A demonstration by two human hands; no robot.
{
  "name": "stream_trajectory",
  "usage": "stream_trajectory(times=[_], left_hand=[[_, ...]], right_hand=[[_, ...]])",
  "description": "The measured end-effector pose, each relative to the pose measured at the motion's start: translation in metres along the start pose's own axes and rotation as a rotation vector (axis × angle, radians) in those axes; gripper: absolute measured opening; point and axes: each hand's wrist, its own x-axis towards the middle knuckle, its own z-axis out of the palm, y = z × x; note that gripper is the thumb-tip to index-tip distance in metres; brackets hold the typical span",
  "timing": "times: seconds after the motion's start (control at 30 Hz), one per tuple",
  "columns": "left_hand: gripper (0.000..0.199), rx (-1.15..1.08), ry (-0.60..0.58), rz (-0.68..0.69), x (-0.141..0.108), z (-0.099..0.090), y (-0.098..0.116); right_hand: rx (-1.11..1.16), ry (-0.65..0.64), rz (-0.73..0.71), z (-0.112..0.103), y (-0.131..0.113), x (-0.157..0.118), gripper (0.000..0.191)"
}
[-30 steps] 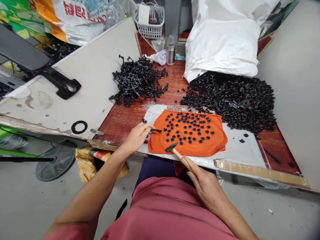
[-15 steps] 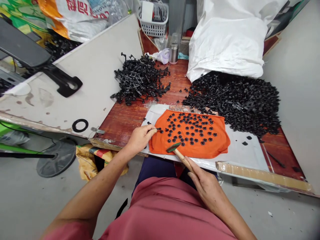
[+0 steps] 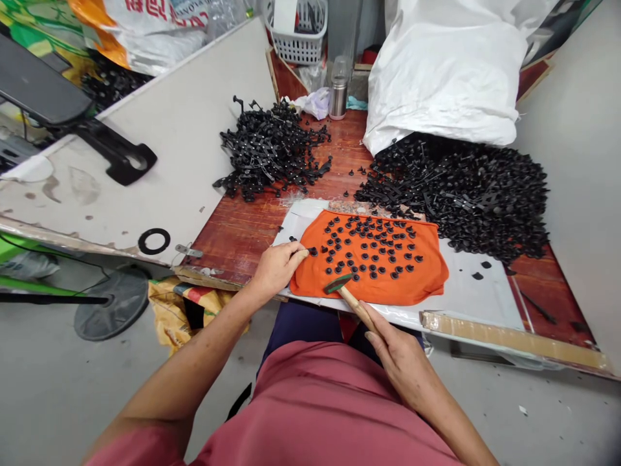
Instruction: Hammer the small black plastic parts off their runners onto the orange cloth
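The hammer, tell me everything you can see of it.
The hammer has a dark green, metal-looking head on a pale, wood-like handle. It slants across the near edge of the orange cloth, head to the picture's upper left. The right hand grips the handle's lower part. Whether the head touches the cloth is unclear.

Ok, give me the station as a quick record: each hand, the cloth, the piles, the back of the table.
Left hand: pinching a small black piece at the cloth's left side
Right hand: gripping a hammer by its wooden handle, head at the cloth's near edge
Orange cloth: many black studs spread on it
Piles: black parts, left and right
Back: white sack, metal bottle
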Motion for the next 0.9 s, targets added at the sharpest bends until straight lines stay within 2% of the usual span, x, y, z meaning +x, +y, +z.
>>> stream_trajectory(times=[0.23, 0.53, 0.77, 0.9], left_hand=[[0.029, 0.089, 0.041, 0.037, -0.0022, -0.0011, 0.0009], [0.031, -0.076, 0.029, -0.022, -0.0011, -0.0034, 0.0005], [0.030, -0.055, 0.014, -0.007, -0.0013, -0.0025, 0.0016], [0.029, 0.029, 0.030, 0.034, 0.0003, -0.0041, 0.0018]], right_hand=[[-0.003, 0.005, 0.002, -0.0013, -0.0021, 0.0000, 0.058], [0.004, 0.000, 0.028, 0.0013, 0.0012, -0.0014, 0.055], [0.007, 0.006, 0.016, 0.0029, 0.0035, -0.0016, 0.056], [0.005, 0.023, 0.005, 0.0026, 0.0039, -0.0024, 0.056]])
